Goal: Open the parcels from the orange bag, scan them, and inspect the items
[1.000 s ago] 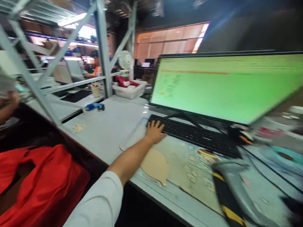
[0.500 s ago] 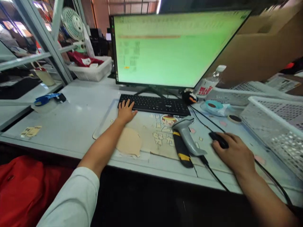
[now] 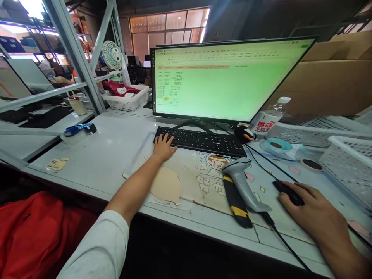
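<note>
My left hand (image 3: 164, 148) rests on the left end of a black keyboard (image 3: 203, 142), its fingers spread over the keys. Farther right, my right hand (image 3: 315, 207) is wrapped round a black computer mouse (image 3: 289, 193) on the desk mat (image 3: 186, 182). Between my hands lie a grey barcode scanner (image 3: 242, 184) with a cable and, beside it, a black and yellow handled tool (image 3: 236, 201), perhaps a cutter. Behind the keyboard a monitor (image 3: 215, 89) shows a spreadsheet on a greenish screen.
A plastic bottle (image 3: 269, 118), a roll of light blue tape (image 3: 277, 146) and white baskets (image 3: 348, 162) stand at the right. At the left are a tape dispenser (image 3: 77, 131), a white basket (image 3: 126, 101), a fan (image 3: 112, 55) and a metal frame (image 3: 87, 85). Red cloth (image 3: 37, 232) hangs below the desk.
The camera view has shifted, so the desk and monitor sit lower and farther right, and the picture is sharper. Both hands keep their places on the keyboard and mouse.
</note>
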